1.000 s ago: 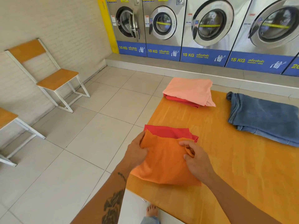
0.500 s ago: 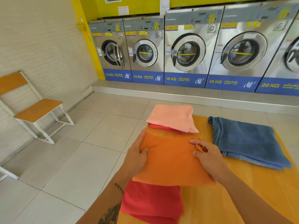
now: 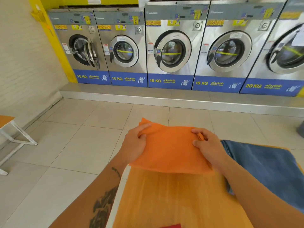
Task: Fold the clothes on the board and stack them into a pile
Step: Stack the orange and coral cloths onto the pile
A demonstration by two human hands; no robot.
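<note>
- Folded orange cloth [image 3: 169, 150] is held flat over the far end of the worktop [image 3: 172, 199], lifted clear of it as far as can be judged
- Left hand [image 3: 134, 145] pinches the cloth's left edge, fingers [image 3: 144, 126] narrow with thumb on top and the rest under the fabric
- Right hand [image 3: 207, 143] grips the right edge the same way, fingers [image 3: 196, 130] curled tight on a small bunched fold
- Cloth's long axis runs left-right, spanning between both hands; neither hand is clearly nearer, load is shared
- Blue jeans [image 3: 266, 168] lie on the worktop just right of the right wrist
- Sliver of red cloth [image 3: 171, 225] shows at the near edge, well apart from the orange one
- Any stack at the far end is hidden under the cloth; cannot tell what sits below
- Likely step: carry to the pile, lower level, keep edges square
</note>
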